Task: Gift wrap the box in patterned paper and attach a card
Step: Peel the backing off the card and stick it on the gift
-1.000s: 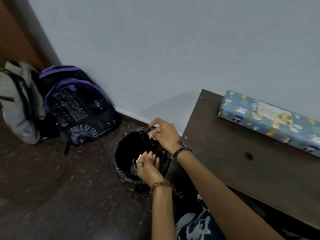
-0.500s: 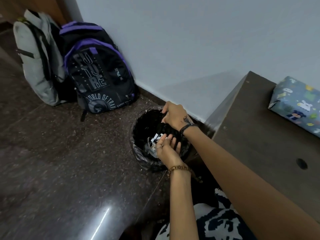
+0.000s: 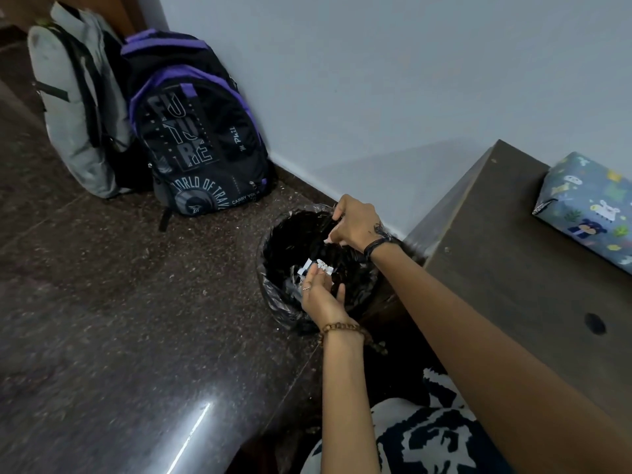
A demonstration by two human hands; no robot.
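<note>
Blue cartoon-print wrapped box (image 3: 590,208) on dark wooden table (image 3: 513,268), far right, well apart from both hands. Right hand (image 3: 354,222) pinching rim of black plastic bin liner (image 3: 273,295) — fingers curled on it. Left hand (image 3: 319,295) over bin mouth, palm up, fingers loosely released, white paper scraps (image 3: 316,265) at fingertips. Purple-black backpack (image 3: 191,131) and grey backpack (image 3: 75,107) against wall.

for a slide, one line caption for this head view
Left hand drops paper scraps into the bin, right hand pinching its liner; wrapped box on the table.
</note>
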